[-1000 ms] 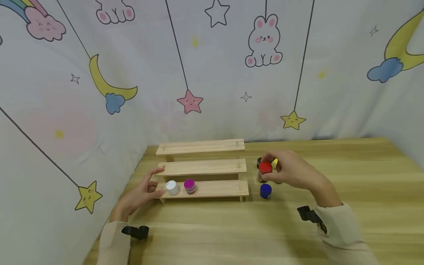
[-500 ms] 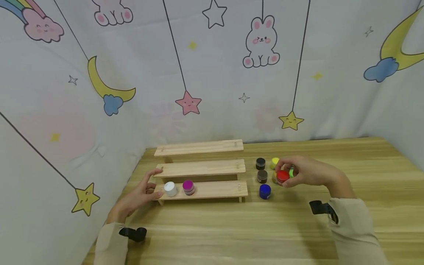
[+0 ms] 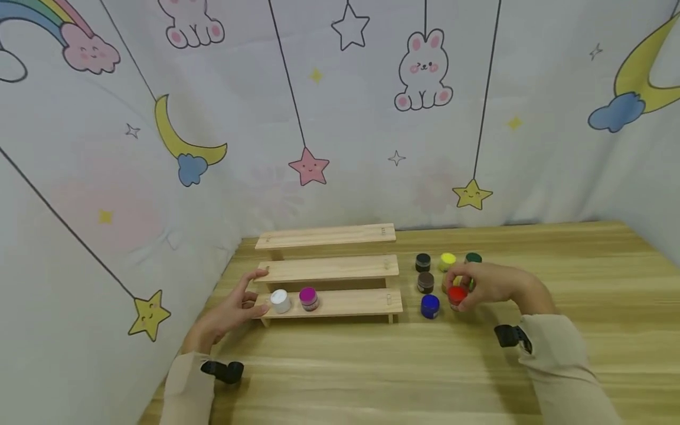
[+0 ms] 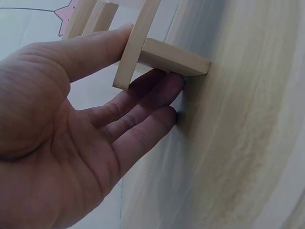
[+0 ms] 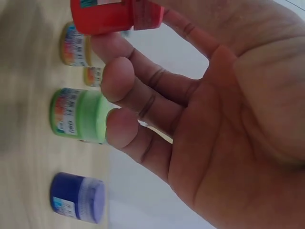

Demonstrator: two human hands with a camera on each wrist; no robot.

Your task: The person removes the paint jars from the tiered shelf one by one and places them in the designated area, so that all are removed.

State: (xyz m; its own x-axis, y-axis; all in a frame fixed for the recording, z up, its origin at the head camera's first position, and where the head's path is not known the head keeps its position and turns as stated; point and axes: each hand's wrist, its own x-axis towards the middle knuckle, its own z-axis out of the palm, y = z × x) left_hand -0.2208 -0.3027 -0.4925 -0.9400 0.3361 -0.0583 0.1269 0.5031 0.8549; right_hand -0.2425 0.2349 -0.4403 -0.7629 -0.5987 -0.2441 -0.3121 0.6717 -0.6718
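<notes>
In the head view my right hand (image 3: 496,286) pinches a red paint jar (image 3: 456,297) close to the tabletop, right of a blue paint jar (image 3: 430,306). Whether its base touches the table is unclear. The right wrist view shows the red jar (image 5: 107,18) at the top edge, the other fingers loosely bent below it. My left hand (image 3: 234,310) holds the left end of a three-step wooden rack (image 3: 353,301), thumb on the lowest board and index finger at the middle one. A white jar (image 3: 280,301) and a magenta jar (image 3: 309,298) stand on the lowest step.
Behind the red jar stand black (image 3: 422,262), brown (image 3: 425,282), yellow (image 3: 448,261) and dark green (image 3: 473,258) jars; my hand partly covers others. A light green jar (image 5: 78,114) shows in the right wrist view. A patterned curtain (image 3: 350,118) hangs behind the table.
The right hand has carried the red jar from over the brown jar to the right, then nearer to me beside the blue jar. My left hand stays at the rack.
</notes>
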